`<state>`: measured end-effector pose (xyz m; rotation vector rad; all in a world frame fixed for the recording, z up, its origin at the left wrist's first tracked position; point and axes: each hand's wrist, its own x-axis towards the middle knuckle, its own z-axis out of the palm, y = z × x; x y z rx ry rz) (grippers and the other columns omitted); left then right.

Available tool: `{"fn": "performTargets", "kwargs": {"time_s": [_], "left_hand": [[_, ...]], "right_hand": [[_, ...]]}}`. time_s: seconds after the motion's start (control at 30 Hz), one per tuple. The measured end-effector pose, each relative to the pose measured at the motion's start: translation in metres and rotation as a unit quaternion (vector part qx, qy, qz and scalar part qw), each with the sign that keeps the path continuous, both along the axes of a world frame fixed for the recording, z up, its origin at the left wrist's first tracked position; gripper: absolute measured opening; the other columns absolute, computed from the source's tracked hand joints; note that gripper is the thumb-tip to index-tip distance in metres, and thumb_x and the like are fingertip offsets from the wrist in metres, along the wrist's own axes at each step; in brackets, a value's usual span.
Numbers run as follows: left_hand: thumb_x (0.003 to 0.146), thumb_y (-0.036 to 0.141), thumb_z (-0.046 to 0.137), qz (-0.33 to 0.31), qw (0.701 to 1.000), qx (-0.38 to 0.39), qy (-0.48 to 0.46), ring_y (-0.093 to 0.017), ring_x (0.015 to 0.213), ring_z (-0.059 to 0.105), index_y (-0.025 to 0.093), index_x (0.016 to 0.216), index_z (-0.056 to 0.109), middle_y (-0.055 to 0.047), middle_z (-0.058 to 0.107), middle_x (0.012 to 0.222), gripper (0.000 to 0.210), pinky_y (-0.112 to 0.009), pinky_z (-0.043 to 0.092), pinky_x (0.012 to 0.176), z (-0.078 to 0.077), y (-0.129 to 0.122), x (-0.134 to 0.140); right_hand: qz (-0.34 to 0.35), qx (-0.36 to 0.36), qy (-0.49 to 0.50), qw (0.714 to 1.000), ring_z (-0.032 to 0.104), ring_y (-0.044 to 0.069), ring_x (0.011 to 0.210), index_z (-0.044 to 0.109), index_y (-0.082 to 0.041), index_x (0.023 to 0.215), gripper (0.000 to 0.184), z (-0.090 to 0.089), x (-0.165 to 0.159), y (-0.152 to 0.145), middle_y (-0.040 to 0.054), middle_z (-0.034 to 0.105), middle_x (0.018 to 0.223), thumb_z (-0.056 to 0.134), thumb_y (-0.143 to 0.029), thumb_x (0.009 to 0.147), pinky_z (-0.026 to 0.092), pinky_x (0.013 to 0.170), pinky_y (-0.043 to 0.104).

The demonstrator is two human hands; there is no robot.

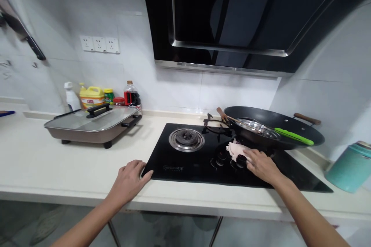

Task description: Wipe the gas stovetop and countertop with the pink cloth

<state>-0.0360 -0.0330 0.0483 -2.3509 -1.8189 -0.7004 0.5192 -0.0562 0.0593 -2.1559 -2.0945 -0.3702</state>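
My right hand [262, 165] grips a pale pink cloth [237, 151] against the black glass gas stove [188, 170], beside the right control knob [241, 161]. A second knob [220, 158] sits just left of the cloth. My left hand [129, 179] rests on the countertop at the stove's left front corner, thumb spread from the other fingers and holding nothing. The left burner [186, 139] lies uncovered with its steel ring. Behind my right hand, a large black wok [301, 139] tilts over the right side of the stove, with a steel pan or lid and a green-handled utensil [294, 136] in it.
An electric pan [78, 135] with a glass lid stands on the left of the counter [23, 162]. Several bottles and jars, including a yellow jug [92, 97], line the wall. A teal container [349, 168] stands at right. The range hood [226, 56] overhangs the stove.
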Motion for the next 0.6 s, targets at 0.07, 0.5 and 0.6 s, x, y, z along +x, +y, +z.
{"fn": "performTargets", "kwargs": {"time_s": [0.07, 0.5, 0.6], "left_hand": [[0.093, 0.05, 0.054, 0.003, 1.0, -0.004, -0.002, -0.031, 0.121, 0.062, 0.022, 0.112, 0.07, -0.012, 0.069, 0.127, 0.037, -0.046, 0.045, 0.102, 0.0, 0.0, 0.001], [0.094, 0.056, 0.046, 0.011, 0.999, -0.032, 0.013, -0.033, 0.13, 0.058, 0.02, 0.118, 0.069, -0.015, 0.066, 0.135, 0.049, -0.047, 0.044, 0.104, 0.004, 0.0, 0.002], [0.093, 0.056, 0.045, 0.006, 0.999, -0.025, 0.024, -0.034, 0.131, 0.057, 0.021, 0.119, 0.069, -0.014, 0.066, 0.135, 0.049, -0.046, 0.045, 0.103, 0.003, 0.001, 0.001]], "right_hand": [[-0.014, -0.017, 0.007, 1.0, 0.059, 0.03, 0.114, 0.047, -0.027, 0.153, 0.06, 0.001, 0.002, 0.009, 0.0131, 0.058, 0.132, 0.052, -0.037, 0.094, 0.043, 0.097, 0.04], [-0.106, -0.08, 0.016, 0.991, 0.069, 0.031, 0.096, 0.059, -0.02, 0.134, 0.045, 0.005, -0.012, -0.058, 0.0153, 0.066, 0.112, 0.043, -0.04, 0.096, 0.044, 0.076, 0.038], [-0.107, -0.08, 0.026, 0.991, 0.068, 0.03, 0.099, 0.057, -0.025, 0.138, 0.046, 0.005, -0.012, -0.083, 0.0128, 0.067, 0.115, 0.043, -0.042, 0.097, 0.045, 0.081, 0.039]]}}
